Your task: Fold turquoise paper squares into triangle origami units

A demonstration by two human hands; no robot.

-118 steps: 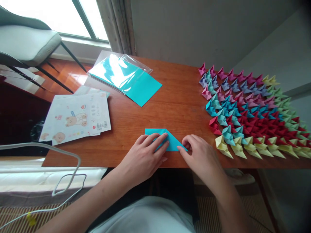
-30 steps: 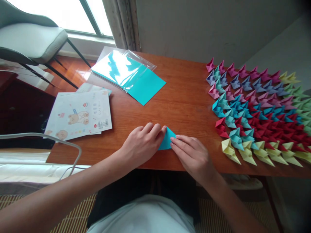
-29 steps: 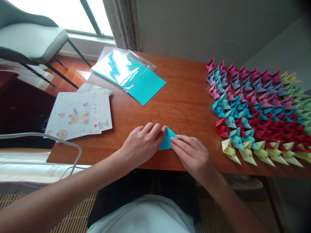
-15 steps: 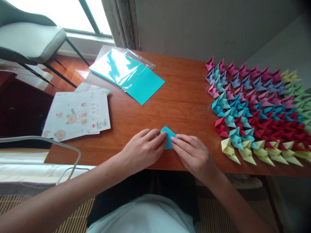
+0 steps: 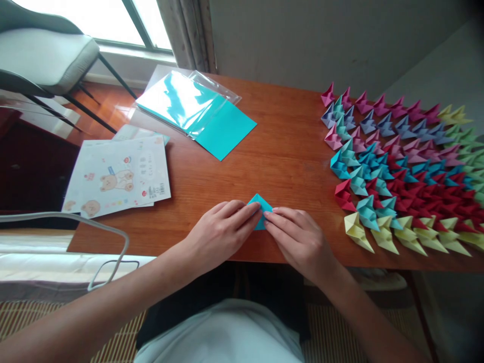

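Note:
A small folded piece of blue origami paper (image 5: 260,222) lies on the wooden table near its front edge, one corner pointing away from me. My left hand (image 5: 223,229) presses its left side, the fingers bunched together over the paper. From the right, my right hand (image 5: 302,237) has its fingertips on the paper's right edge, fingers held together. Both hands are closed on the paper, and they cover its side corners. The thumbs are mostly hidden.
Rows of folded paper pieces (image 5: 408,186) in several colours cover the table's right side. Blue paper sheets (image 5: 230,131) stick out of a clear sleeve at the back. Bear-printed packets (image 5: 121,176) lie at left, beyond a white cable (image 5: 94,225). A chair (image 5: 49,55) stands near the window.
The view has shifted slightly. My left fingertips have slid a little inward over the paper, while my right hand stays at its right edge.

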